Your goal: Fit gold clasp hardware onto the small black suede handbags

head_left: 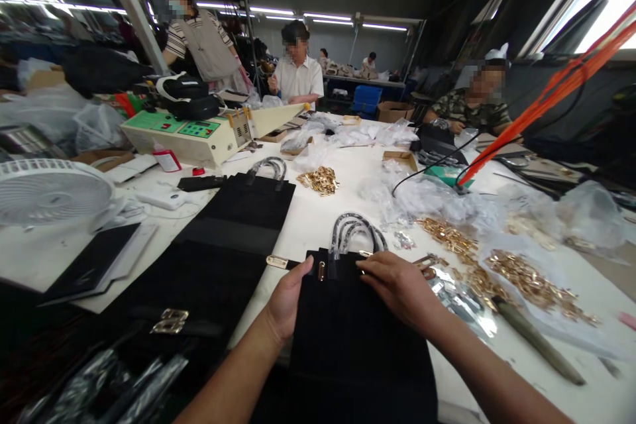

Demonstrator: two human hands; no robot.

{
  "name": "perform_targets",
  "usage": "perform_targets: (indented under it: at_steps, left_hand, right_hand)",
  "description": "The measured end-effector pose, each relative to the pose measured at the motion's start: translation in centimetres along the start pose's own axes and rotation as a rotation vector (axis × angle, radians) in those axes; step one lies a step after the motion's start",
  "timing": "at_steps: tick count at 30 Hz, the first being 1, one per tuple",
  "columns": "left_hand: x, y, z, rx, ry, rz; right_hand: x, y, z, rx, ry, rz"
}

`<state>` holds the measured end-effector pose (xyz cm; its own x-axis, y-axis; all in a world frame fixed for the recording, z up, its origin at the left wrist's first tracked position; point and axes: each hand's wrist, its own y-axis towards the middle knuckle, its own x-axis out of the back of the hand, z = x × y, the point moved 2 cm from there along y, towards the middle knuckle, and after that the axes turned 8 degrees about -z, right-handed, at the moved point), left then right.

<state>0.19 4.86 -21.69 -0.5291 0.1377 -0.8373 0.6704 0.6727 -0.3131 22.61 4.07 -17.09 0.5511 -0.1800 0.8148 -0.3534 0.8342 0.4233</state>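
A black handbag (362, 344) lies in front of me, its handles (355, 228) wrapped in clear plastic. At its left upper edge my left hand (285, 305) is closed, the thumb pressed on a short black strap (294, 265). That strap ends in a gold metal plate (277, 262) and sticks out to the left. My right hand (397, 285) pinches at the upper right of the bag, by a small gold fitting (366, 254); the fingertips partly hide what they hold. A gold oblong buckle (321, 271) sits upright on the bag between both hands.
More black bags (223, 238) overlap on the left. Gold fittings (536, 278) lie heaped on plastic at right, beside a dark tapered tool (539, 341). Another gold pile (320, 180) lies farther back. A white fan (54, 192) and a cream machine (183, 139) stand left. Several people work beyond.
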Motion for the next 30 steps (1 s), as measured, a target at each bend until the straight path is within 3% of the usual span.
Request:
perform_targets:
  at_steps: [5,10,18,30]
  left_hand:
    - [0.2,0.1,0.5,0.005,0.002,-0.002]
    - [0.4,0.2,0.7,0.034,-0.017,-0.012]
    - [0.2,0.3,0.7,0.054,-0.025,0.019]
    - [0.7,0.6,0.8,0.044,-0.061,-0.029]
  right_hand:
    - [-0.5,0.8,0.7,0.050,-0.100,0.068]
    - [-0.5,0.8,0.3,0.095,-0.059,0.142]
    - [-0.6,0.8,0.3,0.015,-0.035,0.105]
    - [-1.5,0.4,0.1,0.127,-0.133,0.171]
